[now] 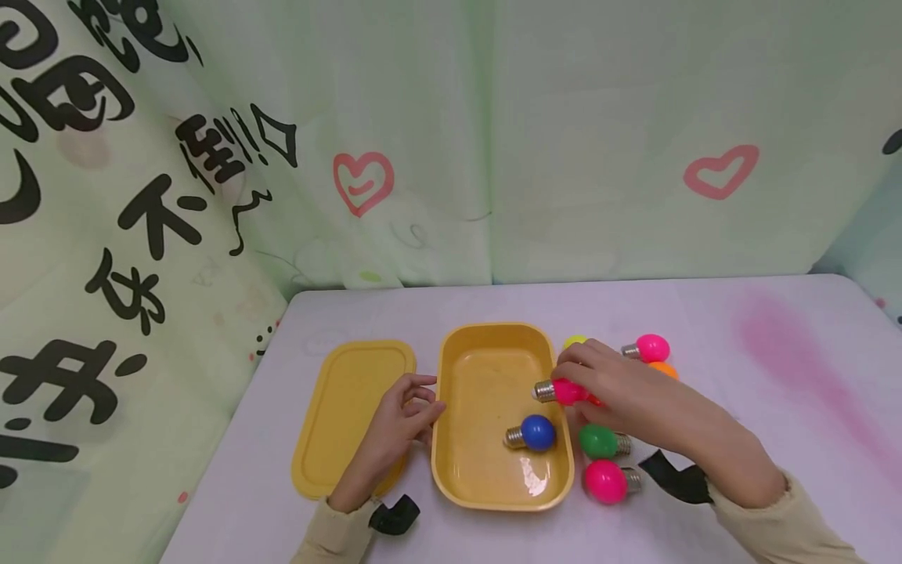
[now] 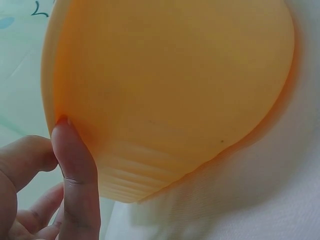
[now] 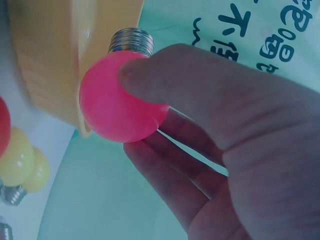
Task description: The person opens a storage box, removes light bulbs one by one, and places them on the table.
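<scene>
My right hand [image 1: 616, 388] pinches a pink light bulb [image 3: 117, 100] with a silver screw base. This bulb [image 1: 566, 391] is over the right rim of a yellow plastic box [image 1: 486, 478], base pointing left. Inside the box lies a blue bulb [image 1: 539, 432]. At the box's left side, my left hand [image 1: 395, 431] holds the rim between thumb and finger. The left wrist view shows the thumb [image 2: 75, 165] against the box's outer wall [image 2: 175, 90]. Part of a red bulb [image 3: 4, 125] shows in the right wrist view.
A yellow lid [image 1: 352, 399] lies flat left of the box, partly under the left forearm. Right of the box are a green bulb [image 1: 597, 441], a pink bulb [image 1: 606, 481], another pink bulb [image 1: 652, 348], an orange bulb [image 1: 665, 369] and yellow bulbs [image 3: 17, 155]. A curtain [image 1: 550, 157] hangs behind the table.
</scene>
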### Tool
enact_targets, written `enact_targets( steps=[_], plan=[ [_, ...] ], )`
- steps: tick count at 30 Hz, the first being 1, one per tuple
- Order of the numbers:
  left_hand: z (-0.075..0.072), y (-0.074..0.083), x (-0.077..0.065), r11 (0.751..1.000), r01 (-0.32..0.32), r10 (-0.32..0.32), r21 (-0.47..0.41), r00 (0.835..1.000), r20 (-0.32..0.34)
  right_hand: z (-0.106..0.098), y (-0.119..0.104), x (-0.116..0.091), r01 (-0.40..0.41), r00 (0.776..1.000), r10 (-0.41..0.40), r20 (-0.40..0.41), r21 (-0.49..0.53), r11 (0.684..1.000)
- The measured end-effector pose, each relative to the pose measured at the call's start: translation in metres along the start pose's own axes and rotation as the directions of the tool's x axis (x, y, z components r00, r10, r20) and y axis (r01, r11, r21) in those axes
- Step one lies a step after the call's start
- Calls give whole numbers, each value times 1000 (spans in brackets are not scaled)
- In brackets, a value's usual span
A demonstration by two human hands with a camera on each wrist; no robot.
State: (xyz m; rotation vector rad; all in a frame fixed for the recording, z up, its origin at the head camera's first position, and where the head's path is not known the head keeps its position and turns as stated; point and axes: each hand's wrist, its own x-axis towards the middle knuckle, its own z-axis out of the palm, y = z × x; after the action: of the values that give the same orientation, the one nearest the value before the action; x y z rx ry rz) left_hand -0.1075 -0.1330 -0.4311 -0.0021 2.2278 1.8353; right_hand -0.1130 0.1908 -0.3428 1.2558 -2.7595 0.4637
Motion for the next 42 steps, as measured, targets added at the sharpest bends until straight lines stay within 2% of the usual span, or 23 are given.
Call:
enact_targets(
  steps=[5,18,26,32,38,42],
  plan=[
    [0,0,0,1000,8,-8,-6,1000,3,-4,5,-11,-29,1000,29,10,3,1000],
    [0,0,0,1000,-4,4,-12,1000,-3,-7,18,-30,-189,980,188,65,11,982],
    [0,1,-1,1000,-8,8,-18,1000,-6,-2,30,-44,-171,985,172,16,-38,984],
    [1,2,-1,1000,-5,5,-26,1000,-6,2,38,-53,-215,976,217,25,-52,975],
    [1,2,0,1000,0,0,-26,1000,-4,6,45,-65,-221,975,223,21,-64,973],
    [1,2,0,1000,1,-1,-21,1000,-10,9,50,-71,-239,969,241,47,-42,970]
  ],
)
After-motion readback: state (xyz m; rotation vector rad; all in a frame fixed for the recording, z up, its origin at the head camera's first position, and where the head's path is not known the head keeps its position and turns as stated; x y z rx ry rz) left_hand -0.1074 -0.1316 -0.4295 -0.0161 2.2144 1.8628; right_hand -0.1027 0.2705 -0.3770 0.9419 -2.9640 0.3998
